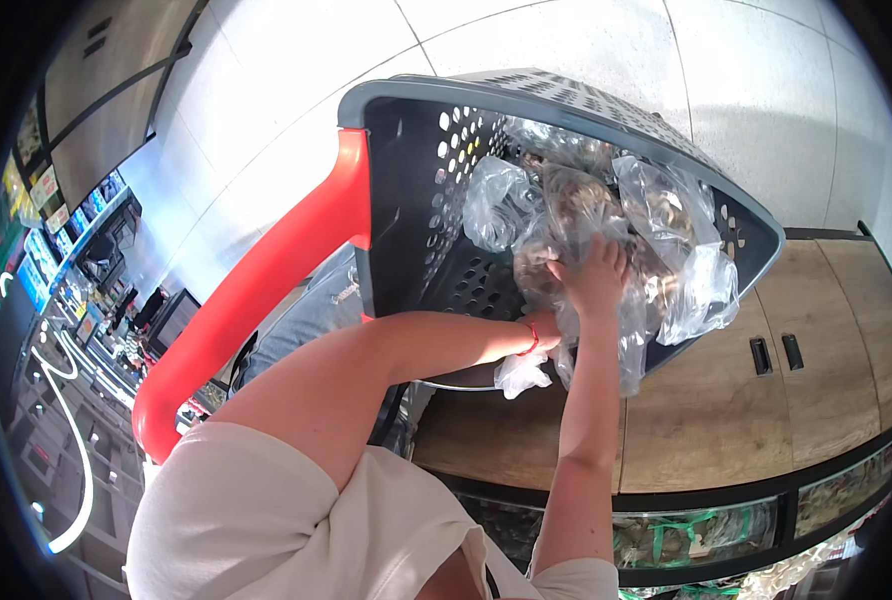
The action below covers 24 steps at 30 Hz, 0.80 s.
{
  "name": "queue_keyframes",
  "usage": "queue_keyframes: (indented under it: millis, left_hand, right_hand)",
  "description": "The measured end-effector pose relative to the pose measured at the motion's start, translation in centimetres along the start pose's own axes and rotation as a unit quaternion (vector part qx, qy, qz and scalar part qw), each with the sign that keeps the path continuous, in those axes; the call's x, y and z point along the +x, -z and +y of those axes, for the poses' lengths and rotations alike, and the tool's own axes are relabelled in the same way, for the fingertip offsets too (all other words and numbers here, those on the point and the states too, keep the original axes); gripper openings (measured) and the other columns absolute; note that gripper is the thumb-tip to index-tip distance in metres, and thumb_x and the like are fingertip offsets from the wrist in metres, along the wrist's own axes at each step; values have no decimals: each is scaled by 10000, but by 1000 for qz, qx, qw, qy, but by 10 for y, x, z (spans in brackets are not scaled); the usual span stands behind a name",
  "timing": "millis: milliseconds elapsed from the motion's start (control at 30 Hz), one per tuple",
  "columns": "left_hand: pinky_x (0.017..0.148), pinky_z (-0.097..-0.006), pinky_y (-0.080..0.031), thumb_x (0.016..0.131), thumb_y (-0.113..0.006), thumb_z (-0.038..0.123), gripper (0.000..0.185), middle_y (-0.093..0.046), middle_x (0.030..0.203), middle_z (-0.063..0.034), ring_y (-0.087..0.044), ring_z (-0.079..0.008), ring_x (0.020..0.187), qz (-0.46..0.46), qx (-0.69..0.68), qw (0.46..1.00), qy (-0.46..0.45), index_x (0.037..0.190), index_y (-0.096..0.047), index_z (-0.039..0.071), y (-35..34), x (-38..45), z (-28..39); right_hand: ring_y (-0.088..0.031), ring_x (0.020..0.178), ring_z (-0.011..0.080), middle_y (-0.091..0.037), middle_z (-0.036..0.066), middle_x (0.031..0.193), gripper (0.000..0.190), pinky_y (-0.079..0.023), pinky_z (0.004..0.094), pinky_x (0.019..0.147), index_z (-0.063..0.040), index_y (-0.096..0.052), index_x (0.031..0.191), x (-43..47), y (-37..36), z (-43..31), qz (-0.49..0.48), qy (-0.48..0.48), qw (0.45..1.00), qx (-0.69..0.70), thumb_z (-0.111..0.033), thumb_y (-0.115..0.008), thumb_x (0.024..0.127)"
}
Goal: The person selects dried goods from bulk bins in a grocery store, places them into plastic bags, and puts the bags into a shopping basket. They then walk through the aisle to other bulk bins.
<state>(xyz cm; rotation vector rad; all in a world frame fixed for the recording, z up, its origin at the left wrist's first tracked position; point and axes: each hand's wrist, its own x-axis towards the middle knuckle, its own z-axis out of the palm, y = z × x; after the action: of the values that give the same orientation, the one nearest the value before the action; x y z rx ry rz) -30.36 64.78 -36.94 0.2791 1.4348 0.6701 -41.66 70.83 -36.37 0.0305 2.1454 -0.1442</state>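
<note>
My left hand (545, 330), with a red cord at its wrist, holds the bunched white end (523, 373) of a clear plastic bag at the near rim of a dark grey shopping basket (397, 195). On the filled bags inside lies my right hand (598, 279), thumb spread from the fingers. Whether those fingers grip the plastic I cannot tell. Beneath it is a clear bag (577, 196) of brown pieces, perhaps dried mushrooms. Another clear bag (667, 206) with similar contents lies to its right. A knotted plastic bag end (498, 202) sticks up on the left.
The basket's thick red handle (266, 281) reaches down left beside my left arm. Wood-look cabinet doors (813, 360) with black pulls stand at right, edged by shelves of packed goods (693, 536). Pale tiles (281, 90) cover the floor. Blue denim (311, 319) shows behind the handle.
</note>
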Motion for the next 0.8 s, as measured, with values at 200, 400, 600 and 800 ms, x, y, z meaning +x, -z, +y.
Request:
queue_keyframes:
  millis: [200,400,600,800]
  left_hand:
    - [756,-406,-504,781,-524,128,248,-668,915,-178,-643,-311,876,-13,-41,999,7,918,-699,17,13,1,4]
    - [778,-374,-531,743,-623,161,192,-685,933,-118,-654,-304,876,27,103,985,-132,865,-713,44,-71,77,-15]
    - [803,-357,-507,780,-616,198,257,-660,1007,-109,-631,-276,925,-5,-76,997,-25,993,-653,58,-30,41,-3]
    - [828,-340,-483,818,-610,234,343,-634,1081,-99,-609,-247,974,23,-314,949,5,1120,-594,72,-7,23,0]
  right_hand:
    - [-385,1254,360,-453,196,1315,746,-332,471,1016,-29,-400,1310,-7,11,27,-34,20,999,26,-401,-703,739]
    - [-520,1056,415,-559,260,1122,412,-441,414,899,30,-523,1170,80,46,-62,176,228,928,235,-216,-574,844]
    - [-517,1101,359,-563,188,1176,362,-433,406,919,-45,-562,1156,228,-34,-69,209,128,967,73,-236,-538,850]
    - [-490,1153,310,-550,148,1219,320,-394,392,963,-60,-609,1105,167,-82,-82,139,178,974,0,-240,-503,862]
